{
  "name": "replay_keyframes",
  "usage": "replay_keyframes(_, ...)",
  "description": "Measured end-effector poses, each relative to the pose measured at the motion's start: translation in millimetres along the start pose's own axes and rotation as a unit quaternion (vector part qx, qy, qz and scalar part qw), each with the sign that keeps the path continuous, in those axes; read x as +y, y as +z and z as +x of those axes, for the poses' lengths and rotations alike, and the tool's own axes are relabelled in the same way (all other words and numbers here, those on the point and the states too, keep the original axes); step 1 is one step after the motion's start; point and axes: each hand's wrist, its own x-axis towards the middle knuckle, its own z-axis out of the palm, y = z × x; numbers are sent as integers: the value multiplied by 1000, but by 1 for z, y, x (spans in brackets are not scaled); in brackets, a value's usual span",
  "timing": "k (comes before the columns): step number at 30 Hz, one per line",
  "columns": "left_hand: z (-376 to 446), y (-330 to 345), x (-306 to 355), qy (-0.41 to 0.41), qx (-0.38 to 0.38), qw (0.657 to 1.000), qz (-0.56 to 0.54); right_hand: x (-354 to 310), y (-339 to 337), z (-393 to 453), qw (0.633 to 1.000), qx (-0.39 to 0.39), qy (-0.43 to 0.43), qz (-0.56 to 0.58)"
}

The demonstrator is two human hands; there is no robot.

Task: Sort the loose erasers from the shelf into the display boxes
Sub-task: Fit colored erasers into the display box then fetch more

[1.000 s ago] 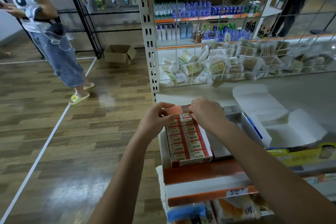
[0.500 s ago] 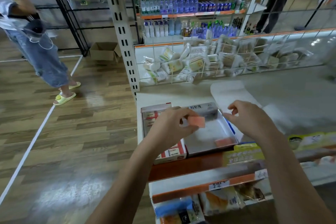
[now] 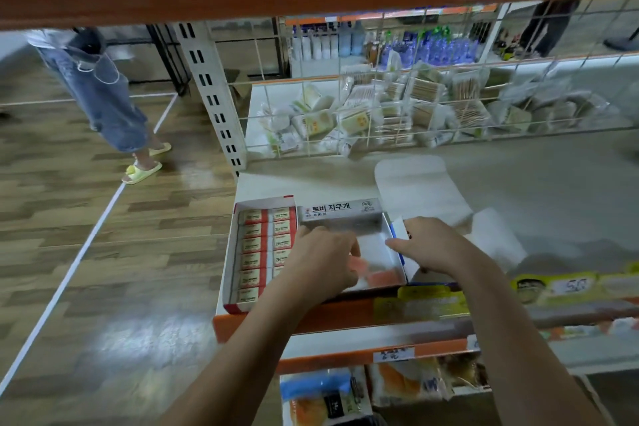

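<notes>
**Placing a pink eraser into the grey display box**

Reaching from the bottom edge, both forearms extend over the orange front lip of the shelf (image 3: pixel 332 316). Left hand (image 3: pixel 320 261) sits over the left wall of the grey display box (image 3: pixel 375 251), fingers curled down onto a pink eraser (image 3: pixel 359 264) inside the box; eraser partly hidden under the fingers, blurred. Grip looks like a pinch on that eraser. Second pink eraser (image 3: pixel 385 277) lies flat at the box's front right corner, not touched. Right hand (image 3: pixel 437 245) is at the box's right wall, fingers extended and relaxed, fingertips at the rim by the blue-and-white flap (image 3: pixel 401 230); holds nothing that shows.

Just left of the grey box, touching it, the red-and-white display box (image 3: pixel 242 252) sits at the shelf's front left corner, filled with sleeved erasers (image 3: pixel 254 245) in two columns; left wrist covers its front right part. Grey box's back panel carries Korean print. Behind and right of it, an opened white carton (image 3: pixel 415 187) lies flat on the shelf top.

Below the front lip, yellow packets (image 3: pixel 432 304) and bagged goods (image 3: pixel 325 394) on lower tiers, blurred.

Farther back, wire grid panel (image 3: pixel 349 97) along the shelf's rear edge, with wrapped packs (image 3: pixel 359 117) heaped behind it, then bottles (image 3: pixel 432 47) on a far shelf. Left of the white upright (image 3: pixel 211 93), a person in denim (image 3: pixel 100 93) with yellow slippers stands on the wood floor (image 3: pixel 86 252).
</notes>
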Motion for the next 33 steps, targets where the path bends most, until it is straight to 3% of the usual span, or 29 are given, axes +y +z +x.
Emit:
replay_keyframes(9, 1, 1, 7, -62, -78, 995, -14, 16, 2, 12, 997, -23, -67, 1)
replay_keyframes(18, -4, 3, 18, -102, -75, 991, -49, 21, 6, 14, 995, -17, -87, 33)
replay_keyframes(28, -3, 7, 16, -48, -90, 994, -34, 21, 12, 2, 996, 20, -64, 65)
replay_keyframes(33, 18, -8, 24, 3, -32, 999, -18, 22, -5, -5, 986, 128, -65, 81)
